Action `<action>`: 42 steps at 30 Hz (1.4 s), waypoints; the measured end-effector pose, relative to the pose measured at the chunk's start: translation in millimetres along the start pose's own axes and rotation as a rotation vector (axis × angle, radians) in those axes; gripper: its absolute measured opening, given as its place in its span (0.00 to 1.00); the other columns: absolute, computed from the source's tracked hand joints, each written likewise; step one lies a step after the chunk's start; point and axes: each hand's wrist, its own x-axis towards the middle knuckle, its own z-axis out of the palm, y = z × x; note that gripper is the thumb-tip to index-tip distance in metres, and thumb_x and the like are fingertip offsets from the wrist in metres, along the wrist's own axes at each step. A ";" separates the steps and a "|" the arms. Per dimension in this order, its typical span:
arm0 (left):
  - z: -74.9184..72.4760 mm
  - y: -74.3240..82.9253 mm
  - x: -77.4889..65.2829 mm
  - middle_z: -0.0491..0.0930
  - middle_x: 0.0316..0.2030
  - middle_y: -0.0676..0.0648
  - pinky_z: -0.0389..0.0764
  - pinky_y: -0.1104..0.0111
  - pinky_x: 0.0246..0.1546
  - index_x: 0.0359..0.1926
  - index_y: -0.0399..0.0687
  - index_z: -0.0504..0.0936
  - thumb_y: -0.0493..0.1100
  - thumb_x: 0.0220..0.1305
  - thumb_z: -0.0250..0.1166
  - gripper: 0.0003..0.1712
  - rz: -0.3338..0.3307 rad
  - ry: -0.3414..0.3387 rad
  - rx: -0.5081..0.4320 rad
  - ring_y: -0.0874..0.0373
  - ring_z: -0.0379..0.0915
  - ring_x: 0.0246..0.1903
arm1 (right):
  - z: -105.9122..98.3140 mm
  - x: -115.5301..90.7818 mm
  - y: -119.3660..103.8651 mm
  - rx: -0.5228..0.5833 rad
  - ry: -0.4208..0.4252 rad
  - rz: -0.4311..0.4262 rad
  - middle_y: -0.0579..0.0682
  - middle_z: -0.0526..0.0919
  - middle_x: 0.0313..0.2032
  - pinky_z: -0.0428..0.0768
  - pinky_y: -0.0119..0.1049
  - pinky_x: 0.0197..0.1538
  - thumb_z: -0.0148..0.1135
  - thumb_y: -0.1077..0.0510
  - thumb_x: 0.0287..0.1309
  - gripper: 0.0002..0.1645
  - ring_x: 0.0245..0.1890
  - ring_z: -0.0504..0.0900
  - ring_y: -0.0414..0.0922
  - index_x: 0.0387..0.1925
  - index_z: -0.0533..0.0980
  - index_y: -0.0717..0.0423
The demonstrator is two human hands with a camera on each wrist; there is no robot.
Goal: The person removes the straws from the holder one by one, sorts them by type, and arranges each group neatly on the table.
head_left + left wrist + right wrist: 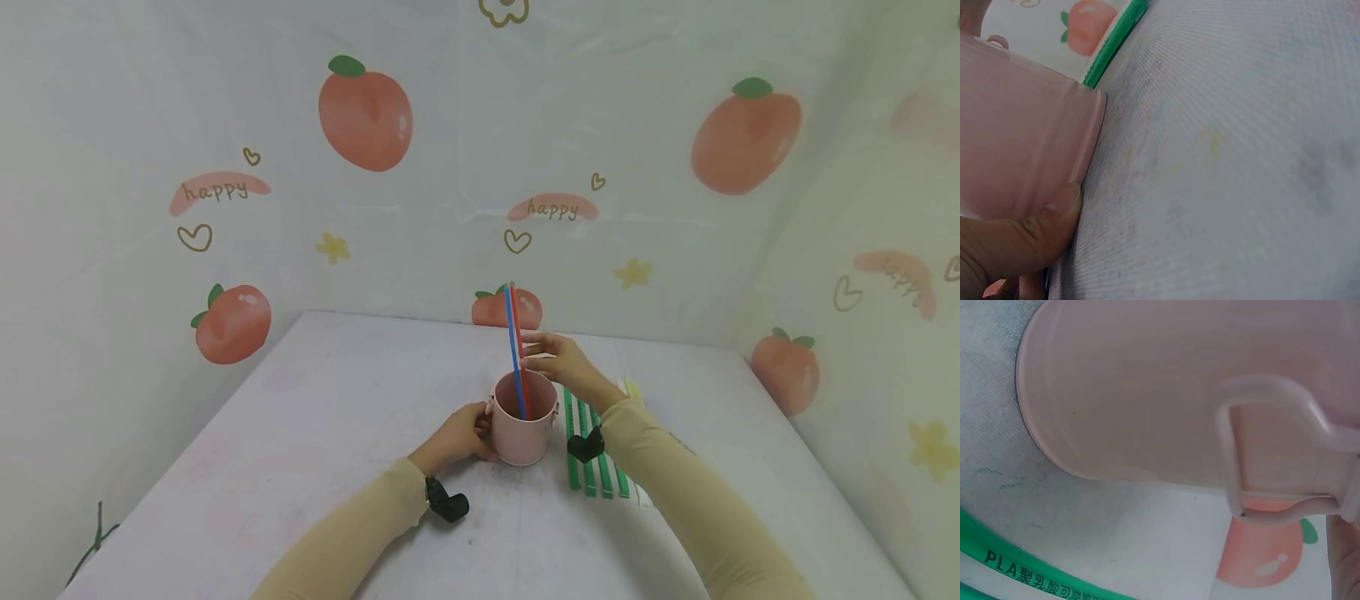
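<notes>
A small pink pail (pixel 519 443) with looped side handles stands upright on the table. My left hand (pixel 459 429) holds its left side. The thumb (pixel 1047 234) presses low on its wall, close to the base, and other fingers are partly hidden. A blue straw (pixel 512 325) and a red straw (pixel 517 321) stand close together in the pail, leaning slightly left. My right hand (pixel 566 364) is above the right rim, its extended, slightly spread fingertips right at the red straw. The right wrist view shows the pail's wall and handle (pixel 1266 390), with only a sliver of the hand (pixel 1344 556).
Several green-and-white strips (pixel 587 475) lie side by side right of the pail, under my right forearm; one carries PLA lettering (pixel 1041 578). A yellow piece (pixel 633 390) lies beyond them. The white table (pixel 360 367) meets a fruit-patterned backdrop (pixel 450 233).
</notes>
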 end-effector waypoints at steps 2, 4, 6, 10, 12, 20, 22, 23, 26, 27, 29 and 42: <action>0.1 0.1 0.0 0.79 0.45 0.45 0.79 0.58 0.54 0.44 0.41 0.78 0.31 0.36 0.80 0.29 0.001 -0.001 0.002 0.51 0.75 0.48 | 0.2 -0.7 -0.1 -0.014 0.001 -0.010 0.55 0.80 0.49 0.80 0.29 0.47 0.66 0.57 0.59 0.30 0.46 0.82 0.41 0.61 0.70 0.61; 0.3 0.3 -0.2 0.79 0.46 0.44 0.80 0.58 0.54 0.44 0.41 0.78 0.31 0.37 0.80 0.29 -0.001 -0.002 0.003 0.51 0.75 0.49 | 0.8 -0.8 -0.8 -0.030 0.008 -0.002 0.55 0.81 0.48 0.79 0.30 0.47 0.66 0.57 0.59 0.29 0.45 0.82 0.40 0.60 0.70 0.61; 0.4 0.6 -0.3 0.79 0.46 0.44 0.79 0.58 0.54 0.44 0.41 0.78 0.30 0.37 0.79 0.30 -0.004 -0.003 0.001 0.50 0.75 0.49 | 1.8 -0.1 -1.4 -0.051 0.022 0.020 0.56 0.81 0.48 0.79 0.32 0.48 0.66 0.58 0.59 0.28 0.45 0.82 0.41 0.60 0.71 0.60; 0.4 1.2 -0.5 0.78 0.47 0.44 0.79 0.58 0.55 0.46 0.40 0.77 0.30 0.37 0.79 0.30 -0.007 -0.010 -0.008 0.49 0.75 0.50 | 3.0 0.9 -2.4 -0.075 0.046 0.068 0.58 0.81 0.49 0.78 0.35 0.51 0.65 0.60 0.60 0.28 0.45 0.82 0.42 0.61 0.70 0.60; 0.5 1.3 -0.2 0.79 0.47 0.44 0.79 0.57 0.55 0.46 0.40 0.77 0.30 0.37 0.79 0.31 -0.007 -0.012 -0.010 0.49 0.75 0.50 | 3.1 1.1 -2.7 -0.080 0.056 0.075 0.58 0.81 0.49 0.79 0.35 0.50 0.65 0.60 0.60 0.27 0.44 0.82 0.41 0.60 0.70 0.61; 0.8 2.0 -0.8 0.79 0.47 0.42 0.79 0.57 0.55 0.49 0.39 0.77 0.30 0.37 0.79 0.33 -0.016 -0.004 -0.004 0.47 0.76 0.50 | -0.6 3.9 -4.3 -0.015 0.077 0.047 0.64 0.77 0.53 0.83 0.30 0.46 0.64 0.66 0.58 0.29 0.41 0.83 0.38 0.61 0.68 0.66; 1.1 1.8 -0.6 0.79 0.47 0.42 0.79 0.57 0.55 0.48 0.39 0.77 0.30 0.37 0.79 0.33 -0.019 -0.004 -0.001 0.47 0.76 0.50 | -2.9 4.8 -5.1 0.016 0.080 0.032 0.66 0.76 0.54 0.85 0.32 0.46 0.64 0.68 0.58 0.29 0.41 0.84 0.39 0.61 0.68 0.68; 1.2 1.7 -0.4 0.79 0.47 0.43 0.79 0.57 0.55 0.48 0.40 0.77 0.30 0.37 0.79 0.33 -0.021 -0.004 0.000 0.48 0.76 0.51 | -4.1 4.8 -6.2 0.030 0.081 0.025 0.67 0.75 0.54 0.85 0.33 0.47 0.63 0.69 0.58 0.29 0.41 0.84 0.40 0.61 0.67 0.68; 1.5 1.6 0.1 0.78 0.47 0.43 0.80 0.58 0.55 0.47 0.40 0.77 0.30 0.37 0.79 0.32 -0.026 -0.005 0.001 0.48 0.75 0.51 | -8.2 3.9 -10.9 0.054 0.086 0.005 0.68 0.73 0.55 0.85 0.37 0.48 0.62 0.69 0.59 0.28 0.40 0.84 0.41 0.60 0.66 0.69; 1.4 1.8 0.1 0.78 0.47 0.43 0.80 0.58 0.55 0.47 0.40 0.77 0.30 0.37 0.79 0.31 -0.027 -0.005 0.001 0.48 0.75 0.51 | -9.7 3.4 -12.7 0.063 0.091 0.000 0.68 0.73 0.54 0.85 0.38 0.48 0.61 0.70 0.59 0.28 0.40 0.84 0.41 0.60 0.66 0.69; 1.1 2.1 -0.2 0.78 0.47 0.43 0.80 0.58 0.55 0.47 0.40 0.77 0.30 0.37 0.79 0.32 -0.029 -0.004 -0.001 0.48 0.75 0.51 | -12.5 2.6 -17.1 0.079 0.105 -0.004 0.65 0.74 0.53 0.85 0.40 0.48 0.61 0.70 0.60 0.28 0.39 0.83 0.40 0.60 0.66 0.68; 0.2 4.5 -1.9 0.78 0.49 0.42 0.79 0.58 0.56 0.52 0.38 0.76 0.29 0.38 0.79 0.35 -0.042 -0.002 -0.010 0.47 0.75 0.52 | -40.9 -0.7 -48.1 0.258 0.188 -0.098 0.48 0.77 0.45 0.86 0.36 0.45 0.60 0.69 0.60 0.18 0.44 0.81 0.44 0.48 0.73 0.48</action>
